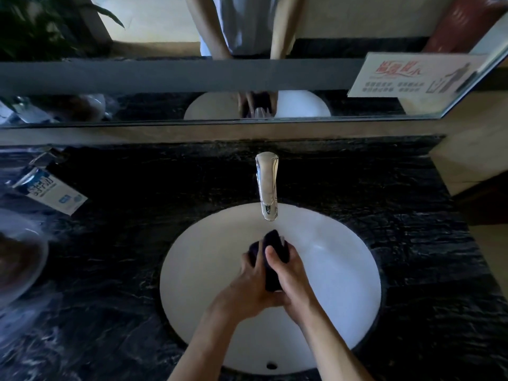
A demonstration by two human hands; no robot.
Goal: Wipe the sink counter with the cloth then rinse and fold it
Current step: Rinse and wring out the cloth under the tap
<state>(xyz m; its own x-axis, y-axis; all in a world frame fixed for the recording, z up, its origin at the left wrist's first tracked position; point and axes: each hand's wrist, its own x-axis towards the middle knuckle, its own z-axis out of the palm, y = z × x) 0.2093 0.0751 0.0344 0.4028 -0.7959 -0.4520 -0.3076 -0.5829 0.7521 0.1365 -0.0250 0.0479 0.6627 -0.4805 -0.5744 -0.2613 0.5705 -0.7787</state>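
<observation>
A dark purple cloth (272,254) is bunched into a roll over the white oval sink (343,273), just below the chrome faucet (267,185). My left hand (248,287) grips its left side and my right hand (292,276) wraps it from the right, thumb on top. Both hands press together around the cloth above the basin. Whether water runs from the spout cannot be told. The black marble counter (132,243) surrounds the sink.
A blue and white carton (50,189) lies on the counter at the left. A glass bowl (19,259) sits at the left edge. A mirror (192,78) spans the back wall, with a notice card (412,77) at its right. A beige wall (472,166) bounds the right side.
</observation>
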